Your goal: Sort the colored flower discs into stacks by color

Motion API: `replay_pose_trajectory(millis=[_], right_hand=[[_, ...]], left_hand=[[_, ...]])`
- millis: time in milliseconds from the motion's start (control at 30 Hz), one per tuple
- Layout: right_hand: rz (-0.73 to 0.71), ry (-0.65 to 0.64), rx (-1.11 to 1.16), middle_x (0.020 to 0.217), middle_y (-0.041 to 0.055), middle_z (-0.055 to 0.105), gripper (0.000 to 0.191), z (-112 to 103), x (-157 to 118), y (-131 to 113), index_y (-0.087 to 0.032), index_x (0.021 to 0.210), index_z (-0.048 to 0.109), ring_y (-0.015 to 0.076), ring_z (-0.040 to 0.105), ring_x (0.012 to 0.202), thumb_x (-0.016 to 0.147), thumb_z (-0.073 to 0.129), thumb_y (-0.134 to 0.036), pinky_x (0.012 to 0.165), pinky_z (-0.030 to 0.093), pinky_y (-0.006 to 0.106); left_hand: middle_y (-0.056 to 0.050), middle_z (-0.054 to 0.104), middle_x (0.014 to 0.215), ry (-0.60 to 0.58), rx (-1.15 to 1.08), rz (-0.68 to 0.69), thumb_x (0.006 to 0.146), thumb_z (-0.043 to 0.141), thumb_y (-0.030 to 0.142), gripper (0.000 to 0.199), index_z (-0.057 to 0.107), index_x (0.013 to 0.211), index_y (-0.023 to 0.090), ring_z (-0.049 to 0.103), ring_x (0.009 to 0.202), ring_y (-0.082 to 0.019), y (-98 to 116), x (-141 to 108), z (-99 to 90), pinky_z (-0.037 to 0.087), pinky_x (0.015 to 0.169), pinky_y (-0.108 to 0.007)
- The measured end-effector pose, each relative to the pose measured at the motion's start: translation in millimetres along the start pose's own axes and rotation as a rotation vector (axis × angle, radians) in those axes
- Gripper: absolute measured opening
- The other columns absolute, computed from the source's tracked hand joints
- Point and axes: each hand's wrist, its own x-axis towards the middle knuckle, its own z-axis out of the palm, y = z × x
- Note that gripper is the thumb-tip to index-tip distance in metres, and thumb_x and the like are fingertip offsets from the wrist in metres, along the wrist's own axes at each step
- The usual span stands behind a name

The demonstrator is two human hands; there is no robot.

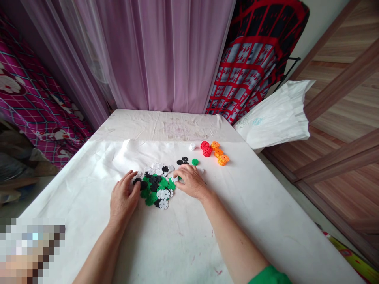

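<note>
A loose pile of notched plastic discs lies in the middle of the table: green discs point(150, 198), white discs point(163, 194) and black discs point(154, 178). My left hand point(124, 197) rests at the pile's left edge, its thumb and fingers apart beside a black disc point(137, 180). On the opposite side, my right hand point(192, 181) reaches in with curled fingers and pinches a white disc point(174, 179). Its palm hides part of what lies beneath. Just beyond the right hand are a single green disc point(194, 161) and a few black discs point(182, 161).
Stacked red discs point(206, 148) and orange discs point(222, 158) stand at the far right, near a small white stack point(192, 146). A white cloth point(118, 152) covers the table. A white bag point(275, 118) leans by the right edge; a purple curtain point(166, 55) hangs behind.
</note>
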Motion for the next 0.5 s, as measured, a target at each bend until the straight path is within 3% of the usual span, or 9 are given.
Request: replay_pose_trajectory(millis=[100,200,267,367,500], right_hand=[[0.044,0.158,0.004,0.096,0.0023,0.074,0.015,-9.0,-1.2,12.8,-0.025,0.092,0.069,0.0238,0.061,0.106,0.078,0.069,-0.018,0.096,0.041,0.040],[0.163,0.374,0.035,0.097,0.0035,0.074,0.011,-27.6,-8.7,39.1,-0.026,0.091,0.070,0.0225,0.064,0.098,0.082,0.064,-0.023,0.092,0.047,0.038],[0.251,0.452,0.067,0.096,0.0042,0.075,0.010,-38.6,-16.5,57.7,-0.025,0.088,0.070,0.0223,0.065,0.092,0.081,0.062,-0.026,0.088,0.050,0.038],[0.328,0.450,0.097,0.092,0.0040,0.074,0.011,-44.4,-27.2,75.8,-0.025,0.085,0.070,0.0225,0.066,0.089,0.078,0.062,-0.028,0.083,0.052,0.037],[0.317,0.388,0.118,0.092,0.0032,0.074,0.011,-37.0,-33.1,81.1,-0.026,0.084,0.070,0.0220,0.066,0.091,0.074,0.064,-0.027,0.085,0.052,0.037]], left_hand=[[-0.005,0.062,0.137,-0.003,-0.005,0.000,0.086,0.050,0.042,0.037,0.066,0.116,0.027,0.060,0.123,-0.027,-1.8,0.2,0.3,0.040,0.112,-0.047],[-0.005,0.062,0.138,-0.018,-0.006,-0.009,0.086,0.050,0.043,0.038,0.066,0.116,0.027,0.059,0.123,-0.027,-3.1,0.5,0.2,0.041,0.112,-0.048],[-0.005,0.062,0.138,-0.021,-0.001,-0.013,0.086,0.050,0.043,0.038,0.066,0.116,0.027,0.059,0.123,-0.028,-3.5,0.6,0.1,0.043,0.110,-0.048],[-0.005,0.062,0.137,-0.014,0.005,-0.008,0.085,0.051,0.043,0.038,0.066,0.116,0.027,0.060,0.121,-0.028,-3.8,0.7,-0.1,0.045,0.107,-0.047],[-0.006,0.063,0.136,0.000,-0.002,0.014,0.086,0.051,0.043,0.038,0.066,0.116,0.027,0.061,0.118,-0.027,-4.0,0.8,-0.8,0.047,0.105,-0.045]])
